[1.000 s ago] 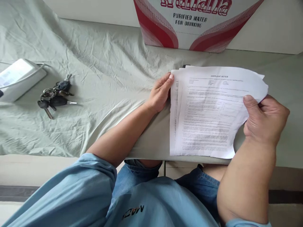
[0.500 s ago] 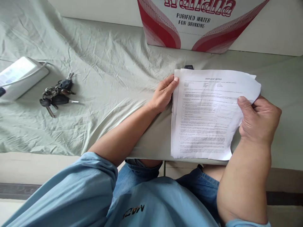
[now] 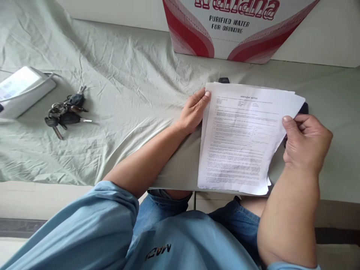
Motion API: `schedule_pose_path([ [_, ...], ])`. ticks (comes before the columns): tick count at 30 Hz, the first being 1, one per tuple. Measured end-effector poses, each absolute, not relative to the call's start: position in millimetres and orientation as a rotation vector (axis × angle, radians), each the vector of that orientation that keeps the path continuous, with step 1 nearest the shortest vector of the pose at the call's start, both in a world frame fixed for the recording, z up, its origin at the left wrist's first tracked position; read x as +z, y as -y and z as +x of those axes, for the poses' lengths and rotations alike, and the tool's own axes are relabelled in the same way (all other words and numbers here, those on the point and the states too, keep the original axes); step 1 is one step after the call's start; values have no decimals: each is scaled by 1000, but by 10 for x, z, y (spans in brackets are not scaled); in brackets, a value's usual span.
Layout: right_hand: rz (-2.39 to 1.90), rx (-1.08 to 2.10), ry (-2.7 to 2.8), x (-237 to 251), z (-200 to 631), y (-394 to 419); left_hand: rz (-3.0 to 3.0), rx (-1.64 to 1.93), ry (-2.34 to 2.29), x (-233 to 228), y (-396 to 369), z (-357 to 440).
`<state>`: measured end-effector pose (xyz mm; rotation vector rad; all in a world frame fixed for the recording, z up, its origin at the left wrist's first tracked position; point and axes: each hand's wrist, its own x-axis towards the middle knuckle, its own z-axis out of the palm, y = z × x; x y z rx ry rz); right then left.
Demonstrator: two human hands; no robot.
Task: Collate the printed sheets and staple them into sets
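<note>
Several printed paper sheets [image 3: 236, 142] are held up in front of me, the top one headed "OVERLEAF NOTES". My left hand [image 3: 194, 111] pinches their upper left edge, thumb on top and fingers behind. At the right edge my right hand [image 3: 308, 140] grips the sheets between its thumb and bent fingers. The sheets are slightly fanned, with rear corners showing at the upper right and lower right. Dark objects peek out from behind the paper, a small black one [image 3: 224, 80] above its top edge and another [image 3: 304, 108] by my right hand; what they are is hidden.
A pale green wrinkled cloth [image 3: 135, 75] covers the table. On the left lie a bunch of keys [image 3: 67, 112] and a white box-like device with a cable [image 3: 26, 92]. A red and white drinking-water carton [image 3: 225, 41] stands at the back.
The top sheet's right side has shifted left and down, and its upper right corner now lies flatter. A dark object beside my right hand has come into view. Both hands keep their hold.
</note>
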<state>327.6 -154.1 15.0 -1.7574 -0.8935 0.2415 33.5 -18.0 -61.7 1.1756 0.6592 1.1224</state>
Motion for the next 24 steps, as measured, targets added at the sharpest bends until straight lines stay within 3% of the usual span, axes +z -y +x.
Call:
schedule_pose_path([
  [24, -1636, 217, 921, 148, 3130, 1488, 1077, 1047, -644, -550, 222, 347],
])
